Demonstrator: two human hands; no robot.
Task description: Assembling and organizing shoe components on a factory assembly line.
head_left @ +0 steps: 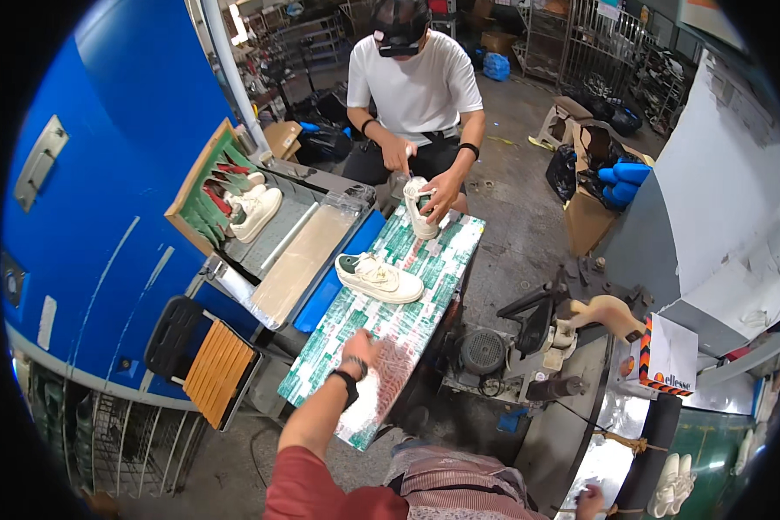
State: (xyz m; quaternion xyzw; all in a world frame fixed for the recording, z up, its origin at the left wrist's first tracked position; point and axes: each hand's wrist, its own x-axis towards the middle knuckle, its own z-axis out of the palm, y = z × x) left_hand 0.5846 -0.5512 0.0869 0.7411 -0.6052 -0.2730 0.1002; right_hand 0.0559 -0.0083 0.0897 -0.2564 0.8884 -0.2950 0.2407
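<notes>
The wearer's left hand [360, 348] lies flat, fingers spread and holding nothing, on a narrow table [321, 355] covered in green, white and red patterned paper. A dark band sits on that wrist, and the red sleeve runs down to the lower edge of the view. Just beside the hand, toward the near right end of the table, a sheet of clear film [388, 377] with a reddish tint lies over the paper.

Further up the table, well apart from the hand, a cream sneaker [379, 278] with a dark green lining rests on its sole, lying across the tabletop. At the far end a second cream shoe [420, 208] stands on end. A person in a white T-shirt [418, 82] sits behind it, one hand wrapped around the shoe's side and the other hand working at its top.

The wearer's right hand [590, 500] shows only at the lower edge, low and to the right, near a shiny metal surface; I cannot tell whether it is closed on anything.

To the left of the table stands a big blue machine [104, 199] with an open tray [308, 251]; another pair of cream shoes [253, 211] lies in it next to a green rack. A small orange slatted stool [208, 360] stands below. On the right are a grey motor [484, 351], a wooden shoe form [605, 310] on a stand, and an orange-and-white box [667, 355].
</notes>
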